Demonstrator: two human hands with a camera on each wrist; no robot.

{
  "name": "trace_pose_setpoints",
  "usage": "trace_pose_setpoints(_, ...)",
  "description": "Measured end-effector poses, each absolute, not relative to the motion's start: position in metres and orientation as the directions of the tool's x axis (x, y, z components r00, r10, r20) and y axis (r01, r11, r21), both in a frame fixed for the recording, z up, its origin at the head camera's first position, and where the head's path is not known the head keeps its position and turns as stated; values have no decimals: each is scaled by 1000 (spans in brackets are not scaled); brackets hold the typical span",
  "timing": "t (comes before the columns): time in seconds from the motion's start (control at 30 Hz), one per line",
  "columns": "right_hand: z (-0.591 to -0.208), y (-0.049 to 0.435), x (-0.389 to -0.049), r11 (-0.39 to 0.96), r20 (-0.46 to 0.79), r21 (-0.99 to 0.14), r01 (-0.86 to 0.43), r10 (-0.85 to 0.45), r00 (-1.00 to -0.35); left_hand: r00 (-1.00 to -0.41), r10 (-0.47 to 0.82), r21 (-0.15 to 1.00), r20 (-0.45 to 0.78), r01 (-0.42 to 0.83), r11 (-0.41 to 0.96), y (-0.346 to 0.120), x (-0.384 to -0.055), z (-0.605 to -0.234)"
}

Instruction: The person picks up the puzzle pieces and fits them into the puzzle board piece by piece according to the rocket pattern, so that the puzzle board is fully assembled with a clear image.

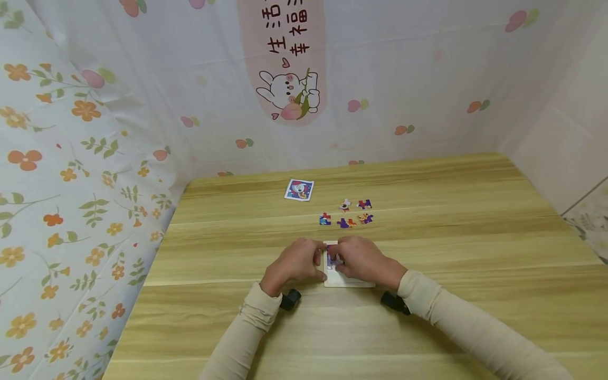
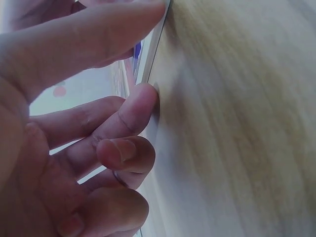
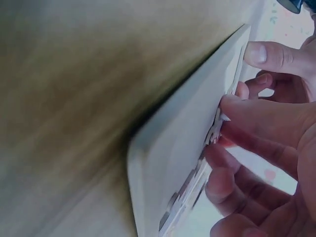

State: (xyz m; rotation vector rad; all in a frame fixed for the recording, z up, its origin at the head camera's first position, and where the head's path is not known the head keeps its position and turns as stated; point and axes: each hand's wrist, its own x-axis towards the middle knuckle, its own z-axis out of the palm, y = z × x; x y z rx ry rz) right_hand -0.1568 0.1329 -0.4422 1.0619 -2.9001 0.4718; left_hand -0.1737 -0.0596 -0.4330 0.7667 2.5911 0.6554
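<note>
A pale square puzzle board [image 1: 351, 283] lies on the table, with colourful joined pieces [image 1: 331, 262] along its left side. My left hand [image 1: 299, 259] holds the board's left edge, thumb near the lower corner and a bent finger higher up. In the left wrist view, the other fingers of the left hand [image 2: 94, 128] curl loosely beside that edge. Over the board, my right hand [image 1: 363, 258] pinches a puzzle piece [image 3: 216, 123] between thumb and fingers, low against the surface. Fingers mostly hide this piece, so its picture cannot be made out.
Several loose puzzle pieces [image 1: 345, 223] lie beyond the board. Farther back, left of them, is a small printed picture card [image 1: 299, 190] with a cartoon figure. The wood-grain table [image 1: 214, 295] meets a patterned cloth [image 1: 380, 95] at the back and left.
</note>
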Motion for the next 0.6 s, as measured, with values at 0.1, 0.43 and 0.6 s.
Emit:
trace_pose_setpoints(0.1, -441, 132, -157, 728, 117, -242, -642, -635, -764, -788, 582, 522, -201, 417, 744, -60, -173, -433)
trace_pose_setpoints(0.43, -437, 130, -157, 713, 98, -259, -651, -651, -752, -788, 577, 537, -213, 400, 743, -61, -173, -432)
trace_pose_setpoints(0.6, -436, 130, -157, 709, 87, -278, -648, -653, -752, -785, 580, 537, -217, 400, 743, -61, -174, -433)
